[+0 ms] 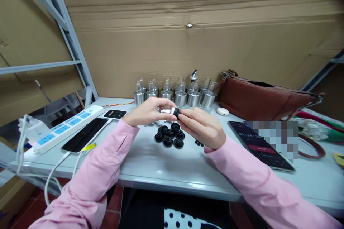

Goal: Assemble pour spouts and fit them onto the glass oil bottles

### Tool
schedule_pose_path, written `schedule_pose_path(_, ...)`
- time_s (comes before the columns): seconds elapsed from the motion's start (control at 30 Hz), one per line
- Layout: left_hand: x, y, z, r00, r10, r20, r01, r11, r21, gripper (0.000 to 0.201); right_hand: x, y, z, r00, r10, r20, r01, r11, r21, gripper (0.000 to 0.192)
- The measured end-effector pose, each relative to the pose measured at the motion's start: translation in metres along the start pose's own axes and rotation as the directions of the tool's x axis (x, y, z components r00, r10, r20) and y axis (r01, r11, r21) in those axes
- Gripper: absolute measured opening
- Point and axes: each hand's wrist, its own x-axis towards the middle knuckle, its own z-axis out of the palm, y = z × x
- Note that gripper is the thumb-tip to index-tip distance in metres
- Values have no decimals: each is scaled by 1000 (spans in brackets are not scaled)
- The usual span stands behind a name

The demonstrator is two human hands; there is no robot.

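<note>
Over the middle of the table, my left hand [146, 111] is closed around a shiny metal bottle pourer [167, 111], held lying sideways. The fingers of my right hand [202, 127] pinch the black rubber stopper [176, 112] at the pourer's right end; pourer and stopper touch. Just below lie several loose black ribbed stoppers [168, 141] in a cluster. Some tiny black parts [198, 143] lie beside my right wrist, partly hidden by it. Behind my hands stand several glass bottles with steel sleeves [180, 99] in rows. One back bottle carries a metal pourer [194, 75].
On the left are a white power strip [80, 118], a black phone [85, 135] with cables and a small display device [115, 114]. To the right sit a brown bag [266, 96], a white round case [223, 111] and a tablet showing a timer [258, 143]. Cardboard [150, 46] walls the back.
</note>
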Motion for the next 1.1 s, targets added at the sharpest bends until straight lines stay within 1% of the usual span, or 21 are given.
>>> schedule_pose_path(0.03, -1, -1, -3, 1000, -26, 5, 26, 999, -32, 26, -1, 1, -2, 1000, -5, -3, 5, 1000, -3, 22)
schedule_pose_path(0.1, -2, -7, -8, 996, -89, -18, 87, 992, -87, 28, -1, 5, -6, 997, 34, -74, -36, 999, -15, 20)
schedule_pose_path(0.13, -1, -12, -10, 991, -124, -52, 118, 988, -100, 30, -1, 7, -8, 989, 95, -113, -97, 995, -13, 17)
schedule_pose_path(0.17, -1, -20, -11, 984, -151, -90, 143, 986, -87, 31, -1, 10, -10, 978, 171, -116, -171, 985, 5, 14)
schedule_pose_path(0.2, 0, -29, -11, 977, -170, -126, 167, 985, -35, 33, -1, 12, -10, 968, 242, -67, -240, 970, 34, 10)
schedule_pose_path(0.23, 2, -40, -10, 974, -177, -138, 184, 982, 41, 33, -1, 14, -10, 955, 295, 29, -296, 953, 68, 7)
schedule_pose_path(0.27, 3, -51, -7, 975, -183, -130, 200, 971, 134, 32, -2, 16, -8, 933, 323, 157, -340, 935, 101, 4)
schedule_pose_path(0.3, 5, -62, -4, 973, -184, -140, 213, 948, 237, 31, -3, 17, -6, 901, 325, 287, -373, 919, 131, 5)
schedule_pose_path(0.33, 6, -72, 0, 969, -190, -155, 232, 916, 328, 30, -5, 18, -3, 867, 314, 386, -396, 905, 153, 7)
schedule_pose_path(0.37, 7, -80, 4, 969, -195, -150, 238, 893, 381, 30, -7, 18, 0, 838, 306, 453, -417, 894, 167, 9)
schedule_pose_path(0.43, 7, -92, 10, 973, -183, -140, 224, 888, 401, 28, -10, 16, 5, 799, 301, 520, -449, 874, 184, 11)
schedule_pose_path(0.53, 7, -99, 14, 973, -197, -116, 227, 895, 385, 28, -10, 10, 9, 776, 277, 567, -457, 866, 202, 9)
schedule_pose_path(0.57, 7, -100, 15, 971, -212, -111, 239, 890, 387, 28, -10, 8, 9, 774, 266, 575, -455, 865, 213, 9)
schedule_pose_path(0.63, 7, -100, 15, 966, -234, -107, 258, 881, 396, 30, -8, 6, 8, 778, 250, 576, -452, 860, 237, 13)
schedule_pose_path(0.73, 7, -98, 15, 967, -235, -102, 256, 881, 398, 40, -10, 5, 9, 794, 245, 556, -445, 857, 258, 20)
schedule_pose_path(0.8, 6, -94, 16, 967, -238, -91, 254, 875, 412, 45, -13, 6, 10, 803, 248, 542, -440, 860, 258, 19)
schedule_pose_path(0.87, 5, -88, 15, 964, -253, -82, 262, 846, 465, 46, -17, 7, 13, 809, 252, 531, -431, 868, 245, 14)
schedule_pose_path(0.93, 4, -78, 15, 961, -264, -83, 265, 793, 549, 46, -19, 7, 15, 813, 252, 525, -421, 877, 231, 10)
schedule_pose_path(1.0, 2, -64, 14, 965, -239, -107, 252, 734, 631, 46, -16, 5, 13, 813, 256, 523, -418, 882, 218, 8)
schedule_pose_path(1.07, -2, -45, 16, 975, -160, -154, 222, 699, 680, 44, -7, -1, 4, 810, 274, 519, -427, 882, 202, 7)
schedule_pose_path(1.1, -7, -33, 18, 980, -97, -174, 192, 702, 686, 43, -2, -5, -4, 809, 280, 516, -428, 883, 192, 8)
